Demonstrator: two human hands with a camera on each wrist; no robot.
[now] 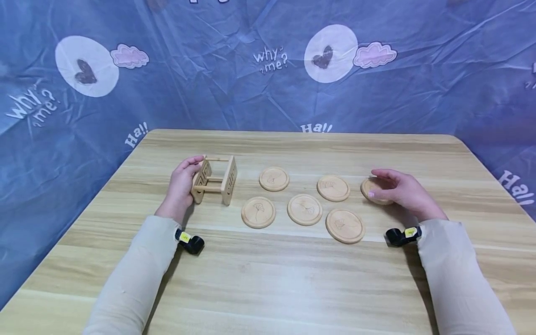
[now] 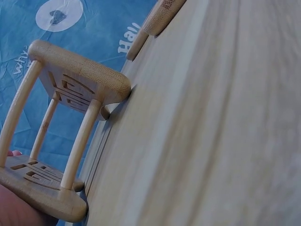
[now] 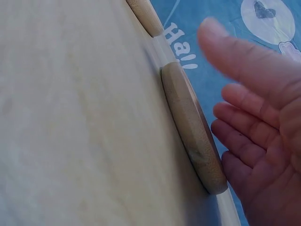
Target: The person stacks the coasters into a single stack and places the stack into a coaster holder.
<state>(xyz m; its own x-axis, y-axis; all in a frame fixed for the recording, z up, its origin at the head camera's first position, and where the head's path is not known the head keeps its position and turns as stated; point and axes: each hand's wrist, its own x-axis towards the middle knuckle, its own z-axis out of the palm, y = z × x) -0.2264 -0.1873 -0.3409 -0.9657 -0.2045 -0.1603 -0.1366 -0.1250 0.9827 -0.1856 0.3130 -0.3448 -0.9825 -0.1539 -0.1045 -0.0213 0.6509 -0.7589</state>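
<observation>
Lettering point(image 1: 271, 59) in white reads "why me?" on the blue backdrop point(image 1: 234, 100), repeated at far L, w/ "Ha!!" point(image 1: 316, 128) just behind the table's far edge and again at both sides; white ovals w/ dark hearts point(image 1: 85, 72) and pink clouds point(image 1: 374, 55) are printed there too. Yellow labels point(image 1: 184, 237) on the black wrist cams point(image 1: 194, 245) are too small to read. Six round wooden discs point(image 1: 258, 212), each approx. same size, lie flat on the table point(image 1: 268, 288) in two loose rows of three, w/ gaps btwn; leaf designs show on the faces. L of them, the wooden rack point(image 1: 229, 180) stands upright: two cut-out side panels point(image 2: 80, 70) joined by rods point(image 2: 81, 143). L hand point(image 1: 181, 185) grips the rack's outer (L) panel; R hand point(image 1: 399, 190) has thumb and fingers spread apart around the rightmost disc point(image 1: 366, 187) of the back row, thumb above its face, fingers by the far side; whether they touch it, can't tell for sure. Nearest obstacles: the rack's R panel faces the L end of both rows, and the front-row R disc point(image 1: 345, 226) sits near the R hand's disc. Table's far edge has rounded corners; a strip of wood runs btwn it and the back row, and a broad stretch of tabletop lies btwn the sleeves point(image 1: 130, 274), in front of the discs.
</observation>
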